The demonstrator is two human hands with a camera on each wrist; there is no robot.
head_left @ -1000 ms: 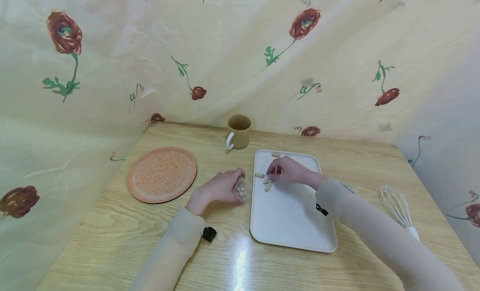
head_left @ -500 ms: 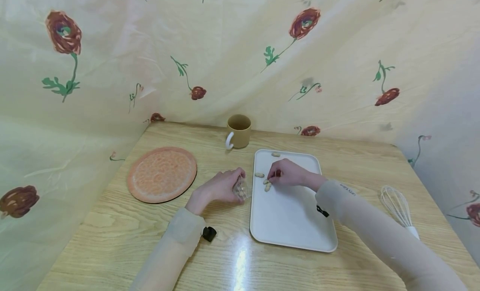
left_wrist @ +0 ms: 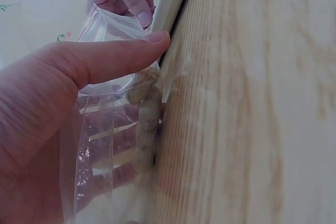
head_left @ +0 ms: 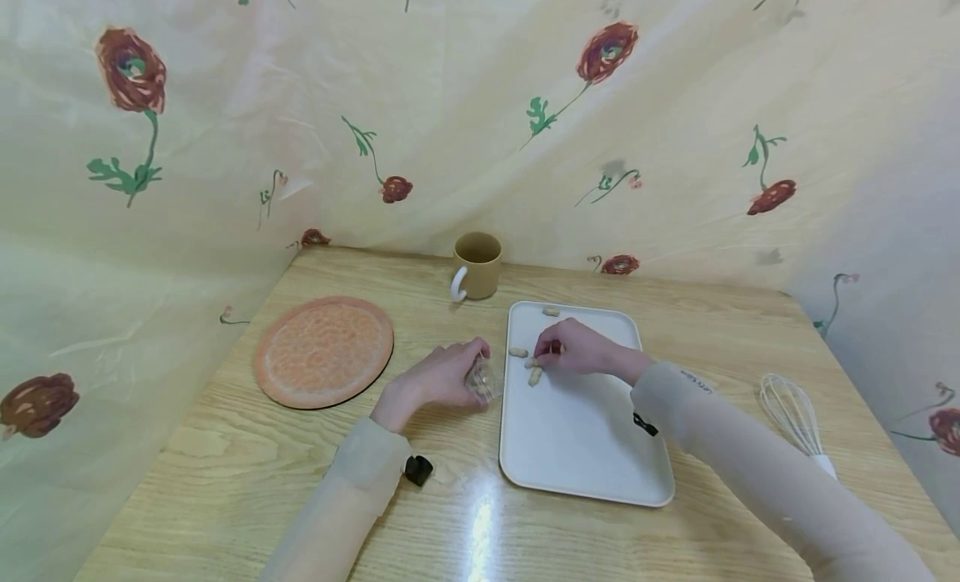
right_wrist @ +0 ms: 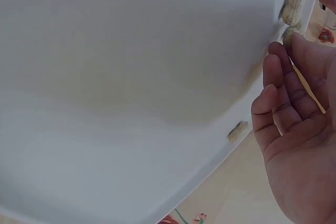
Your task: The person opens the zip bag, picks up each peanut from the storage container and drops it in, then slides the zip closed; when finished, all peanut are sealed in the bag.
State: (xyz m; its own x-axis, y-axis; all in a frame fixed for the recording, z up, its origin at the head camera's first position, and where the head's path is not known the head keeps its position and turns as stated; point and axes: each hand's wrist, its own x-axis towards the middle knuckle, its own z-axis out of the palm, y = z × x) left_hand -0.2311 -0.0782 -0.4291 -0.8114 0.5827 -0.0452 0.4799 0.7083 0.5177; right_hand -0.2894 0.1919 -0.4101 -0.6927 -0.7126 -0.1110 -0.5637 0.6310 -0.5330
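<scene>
My left hand (head_left: 444, 373) holds a clear plastic zip bag (head_left: 483, 378) beside the left edge of a white tray (head_left: 585, 474). In the left wrist view several peanuts (left_wrist: 148, 116) lie inside the bag (left_wrist: 100, 145), under the thumb. Over the upper left of the tray, my right hand (head_left: 576, 346) pinches a peanut (right_wrist: 292, 34) between thumb and fingertips. Right below it another peanut (head_left: 535, 376) lies on the tray. One more peanut (head_left: 518, 352) is near the left rim, and another peanut (head_left: 551, 312) is by the far rim.
A tan mug (head_left: 477, 267) with a white handle stands behind the tray at the table's back. An orange round mat (head_left: 324, 353) lies on the left. To the right is a whisk (head_left: 795, 415). Flowered cloth (head_left: 450, 107) hangs behind the wooden table (head_left: 225, 482).
My right hand's fingertips have come down slightly onto a peanut on the tray and now pinch it. The left hand stays in place with the bag.
</scene>
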